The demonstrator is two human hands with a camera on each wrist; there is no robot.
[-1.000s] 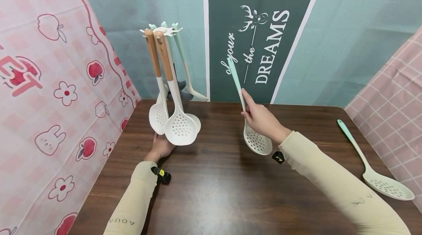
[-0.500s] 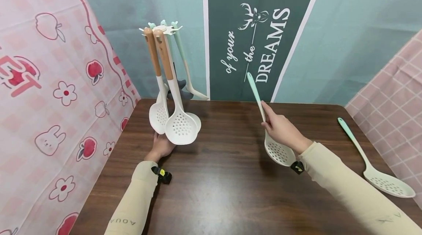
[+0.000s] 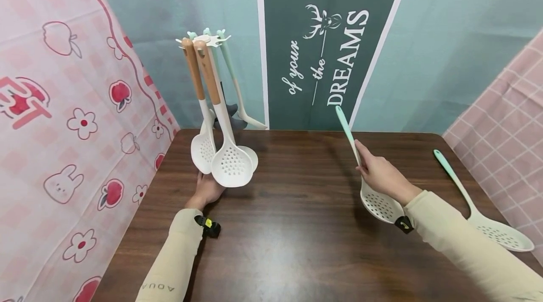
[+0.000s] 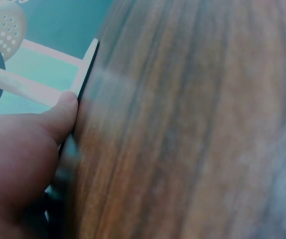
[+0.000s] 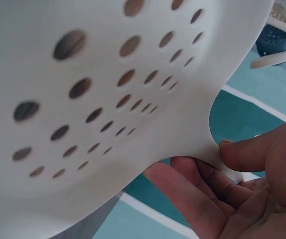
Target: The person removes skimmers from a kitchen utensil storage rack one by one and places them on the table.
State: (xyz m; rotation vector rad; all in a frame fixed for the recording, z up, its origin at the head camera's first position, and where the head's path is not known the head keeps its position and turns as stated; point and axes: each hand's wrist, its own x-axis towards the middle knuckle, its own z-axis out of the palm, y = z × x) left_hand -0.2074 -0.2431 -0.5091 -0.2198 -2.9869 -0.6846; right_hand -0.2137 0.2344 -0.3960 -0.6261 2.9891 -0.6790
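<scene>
My right hand (image 3: pixel 386 175) holds a skimmer (image 3: pixel 383 205) by the neck just above its bowl. It has a mint handle and a perforated off-white bowl; in the right wrist view, the bowl (image 5: pixel 98 99) fills much of the frame, and thumb and fingers grip the neck. My left hand (image 3: pixel 209 190) is at the foot of a white utensil stand (image 3: pixel 208 40). In the left wrist view its thumb (image 4: pixel 63 112) presses on the stand's base (image 4: pixel 85 67); the other fingers are hidden. Two wooden-handled white utensils, one a perforated skimmer (image 3: pixel 231 165), hang in front on the stand.
More mint-handled utensils and a dark grey one (image 3: pixel 237 123) hang behind on the stand. A second mint-handled skimmer (image 3: pixel 502 234) lies at the right of the brown wooden table (image 3: pixel 288 226). Printed cloths (image 3: pixel 89 151) hang around the table.
My right hand has moved right and toward me with the skimmer, nearer to the one lying on the table. The left hand has stayed at the stand's base.
</scene>
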